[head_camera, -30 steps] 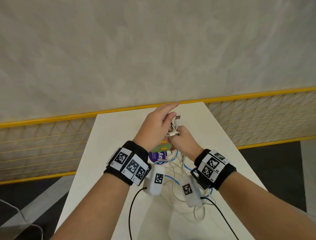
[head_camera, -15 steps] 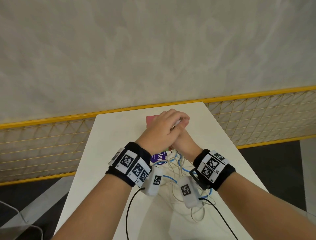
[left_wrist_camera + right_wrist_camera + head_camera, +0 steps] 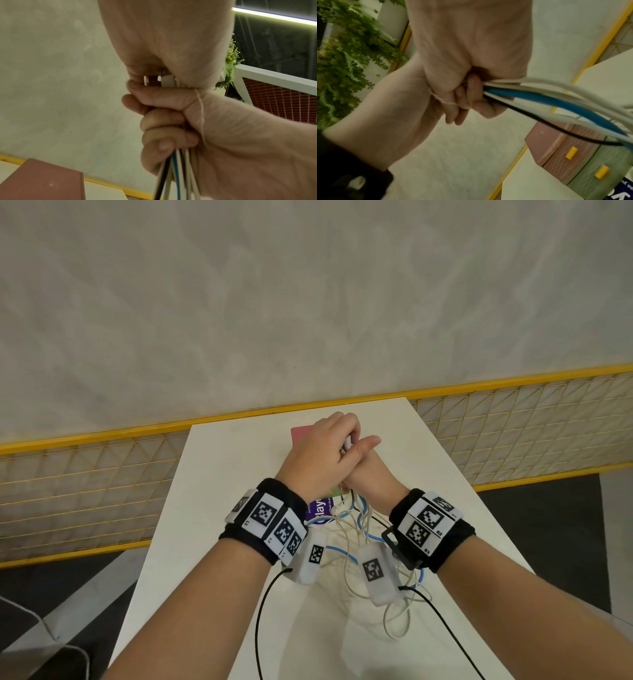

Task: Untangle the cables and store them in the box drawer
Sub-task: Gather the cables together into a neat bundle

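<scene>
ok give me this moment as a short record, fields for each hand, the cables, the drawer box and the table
left hand: left hand curled over the plug ends at the top of the bundle
right hand: right hand fisted round the cable bundle, below the left
cables: cables white, blue and one black, gathered in the fist, loose loops trailing onto the table
drawer box: pink-topped drawer box with yellow handles, both visible drawers closed, behind the hands
table: white table, purple printed pack beside the cables
</scene>
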The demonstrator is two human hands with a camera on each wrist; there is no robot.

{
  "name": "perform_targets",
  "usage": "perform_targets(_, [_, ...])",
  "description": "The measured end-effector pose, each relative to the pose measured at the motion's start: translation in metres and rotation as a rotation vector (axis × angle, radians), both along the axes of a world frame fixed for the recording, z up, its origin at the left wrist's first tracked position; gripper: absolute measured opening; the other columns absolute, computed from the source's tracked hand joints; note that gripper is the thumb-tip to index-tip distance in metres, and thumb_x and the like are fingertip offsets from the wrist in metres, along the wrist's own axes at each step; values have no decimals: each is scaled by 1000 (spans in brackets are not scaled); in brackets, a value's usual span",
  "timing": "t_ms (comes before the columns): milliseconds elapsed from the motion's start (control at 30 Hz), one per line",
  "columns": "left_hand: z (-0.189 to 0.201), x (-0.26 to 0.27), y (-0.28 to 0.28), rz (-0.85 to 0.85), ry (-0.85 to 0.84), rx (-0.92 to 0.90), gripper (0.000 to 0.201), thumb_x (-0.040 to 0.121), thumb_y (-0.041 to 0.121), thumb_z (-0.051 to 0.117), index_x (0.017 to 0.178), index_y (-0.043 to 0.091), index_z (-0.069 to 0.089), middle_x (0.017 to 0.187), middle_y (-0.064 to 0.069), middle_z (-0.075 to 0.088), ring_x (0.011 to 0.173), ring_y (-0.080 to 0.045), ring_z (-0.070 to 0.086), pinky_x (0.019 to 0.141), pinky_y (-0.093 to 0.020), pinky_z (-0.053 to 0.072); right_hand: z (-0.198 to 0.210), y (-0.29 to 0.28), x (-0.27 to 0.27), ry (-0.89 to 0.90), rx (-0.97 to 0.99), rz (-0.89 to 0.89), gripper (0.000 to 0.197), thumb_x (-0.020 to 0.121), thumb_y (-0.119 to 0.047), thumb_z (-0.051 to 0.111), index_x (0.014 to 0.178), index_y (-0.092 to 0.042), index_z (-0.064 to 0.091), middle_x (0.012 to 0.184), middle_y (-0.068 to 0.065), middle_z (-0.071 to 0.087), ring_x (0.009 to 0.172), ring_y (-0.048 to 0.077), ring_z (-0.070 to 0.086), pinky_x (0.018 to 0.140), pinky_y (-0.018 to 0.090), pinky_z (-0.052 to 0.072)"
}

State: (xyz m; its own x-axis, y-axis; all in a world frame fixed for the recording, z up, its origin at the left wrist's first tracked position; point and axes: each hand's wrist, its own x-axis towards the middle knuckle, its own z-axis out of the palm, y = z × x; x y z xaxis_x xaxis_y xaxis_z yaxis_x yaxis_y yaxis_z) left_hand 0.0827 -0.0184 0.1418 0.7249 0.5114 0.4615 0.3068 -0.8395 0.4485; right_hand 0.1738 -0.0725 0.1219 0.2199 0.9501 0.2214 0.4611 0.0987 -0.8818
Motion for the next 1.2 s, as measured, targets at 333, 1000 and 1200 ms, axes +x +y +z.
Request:
perform_targets(333, [-5,-8,18,270,-409,-218,38,100,24,49,68,4,48,63,-5,47,59,-15,43,60,-25,36,-4,-4,17,-71,-194,174,26,91,-20,59,65,-15,56,52,-4,47,43,5,44,47,21,40])
perform_targets(1000, [-26,-14,0,-52,212,-595,19,84,39,72,91,23,66,66,5,59,52,-6,49,52,-24,41,17,-12,69,-475,-213,314,10,84,-24,67,81,-15,68,68,-2,61,59,7,50,57,19,38])
perform_targets(1200, [-17,-29,11,95,-205,-680,42,98,43,48,66,16,54,51,-5,38,44,-17,37,40,-22,33,-11,-28,84,-209,-184,206,15,96,-31,49,81,-33,52,66,1,51,58,14,53,63,40,48])
